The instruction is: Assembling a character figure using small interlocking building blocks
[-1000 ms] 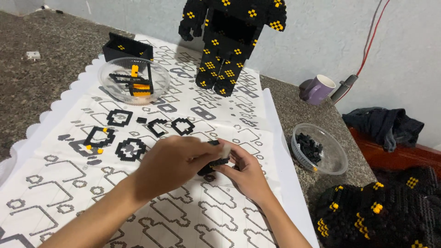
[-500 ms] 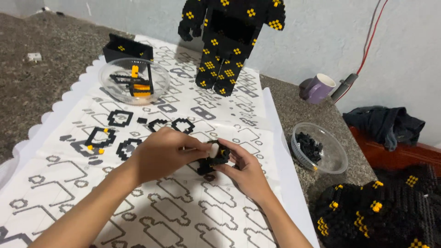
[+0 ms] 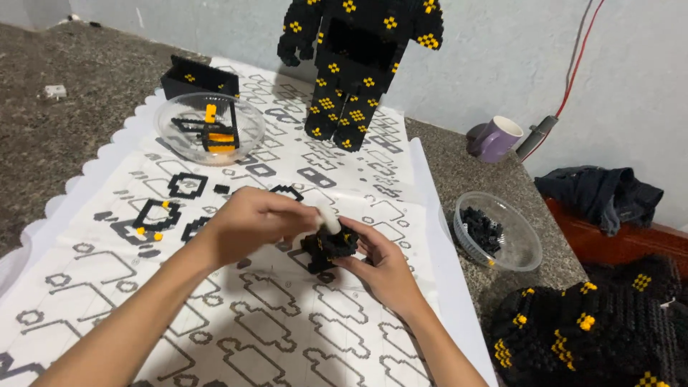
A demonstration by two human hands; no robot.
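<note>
Fig.: head view, block-building w/ bare hands. Centre of printed plan sheet: small black block assembly, resting on or just above sheet, cradled from right by right hand, fingers curled round its near/right side. Left hand reaching in from left, fingertips pinched on small white tool or piece pressed onto assembly's top; exact item unclear. Far left: clear bowl w/ black and orange parts; loose black ring-shaped sub-units on sheet betw. bowl and hands. Far centre: tall black-and-yellow block figure standing upright. Right, off sheet: clear bowl of black blocks, purple mug. Risk, judged: too much downward push w/ weak support underneath likely to split assembly or pop blocks loose; slip of white piece could scatter bits across sheet, near edge esp.
</note>
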